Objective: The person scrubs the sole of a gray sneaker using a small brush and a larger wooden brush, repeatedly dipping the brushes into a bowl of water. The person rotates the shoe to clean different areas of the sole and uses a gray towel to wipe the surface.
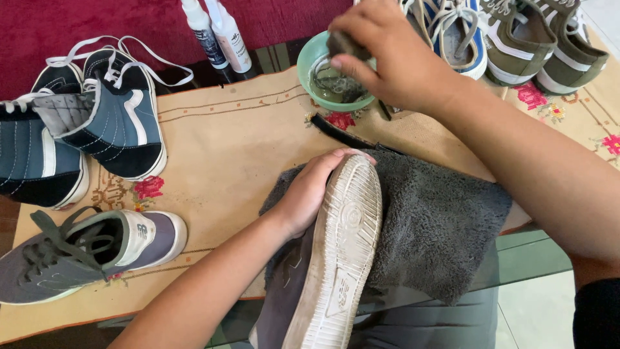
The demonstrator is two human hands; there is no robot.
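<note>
1. Our left hand (310, 194) grips a grey sneaker (323, 271) on its side, dirty white sole up, resting on a grey towel (439, 226) at the desk's near edge.
2. Our right hand (387, 58) pinches a small dark brush (342, 44) over the green bowl (309, 58) of cloudy water, farther back.
3. Left lie two blue high-tops (116, 123) and another grey sneaker (84, 252); two spray bottles (216, 32) stand beyond.
</note>
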